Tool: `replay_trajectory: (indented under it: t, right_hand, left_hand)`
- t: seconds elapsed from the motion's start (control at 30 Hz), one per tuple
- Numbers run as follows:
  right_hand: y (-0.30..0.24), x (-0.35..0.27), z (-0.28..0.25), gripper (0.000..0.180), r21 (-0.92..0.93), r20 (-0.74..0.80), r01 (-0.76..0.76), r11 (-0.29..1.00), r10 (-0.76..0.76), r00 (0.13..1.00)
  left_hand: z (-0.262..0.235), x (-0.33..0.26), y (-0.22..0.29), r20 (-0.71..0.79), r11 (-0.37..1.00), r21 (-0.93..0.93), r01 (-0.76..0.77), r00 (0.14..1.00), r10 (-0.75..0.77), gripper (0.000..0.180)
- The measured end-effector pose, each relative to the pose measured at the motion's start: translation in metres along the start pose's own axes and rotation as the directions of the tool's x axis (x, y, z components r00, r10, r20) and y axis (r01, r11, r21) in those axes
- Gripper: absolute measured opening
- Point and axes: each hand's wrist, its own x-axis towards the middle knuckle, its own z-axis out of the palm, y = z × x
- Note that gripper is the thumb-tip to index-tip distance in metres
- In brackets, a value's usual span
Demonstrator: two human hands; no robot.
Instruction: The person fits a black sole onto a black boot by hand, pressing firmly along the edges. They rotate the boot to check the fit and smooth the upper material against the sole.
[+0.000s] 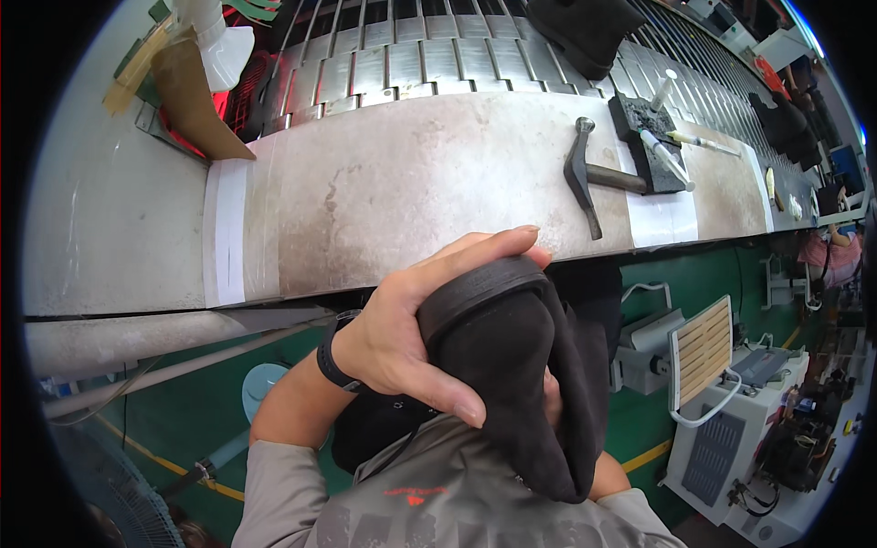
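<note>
A black suede-like boot [498,365] is held up close in front of my chest, its dark sole edge toward the bench and its soft shaft hanging toward me. My left hand [397,333] is closed around the sole end, thumb on the upper and fingers over the sole. Most of my right hand [552,398] is hidden behind the boot; a small part of its fingers shows at the fold of the shaft. On the bench beyond, a hammer [579,173] rests with its handle against a dark block [630,119].
A pale worn bench [411,183] spans the front, with a slatted metal conveyor [402,64] behind it. Syringe-like applicators [667,160] lie by the block. Another dark boot [585,36] sits on the conveyor. Machines [731,438] stand right; a fan [119,493] is lower left.
</note>
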Motion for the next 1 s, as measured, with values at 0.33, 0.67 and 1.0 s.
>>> replay_trajectory:
  t: [0.33,0.67,1.0]
  right_hand:
    - [-0.003,0.003,0.007,0.052,-0.042,-0.011,-0.016,0.999,0.016,1.0]
    - [-0.003,0.009,0.012,0.051,-0.071,-0.014,-0.048,0.996,0.047,0.999]
    - [-0.003,0.012,0.018,0.051,-0.131,-0.02,-0.129,0.983,0.127,0.992]
  left_hand:
    - [0.001,-0.001,-0.002,-0.011,1.0,-0.011,0.012,1.0,-0.012,0.142]
    - [0.002,-0.001,-0.007,-0.029,1.0,-0.022,0.008,1.0,-0.009,0.138]
    - [0.004,-0.003,-0.008,-0.054,0.995,-0.081,0.051,0.997,-0.056,0.134]
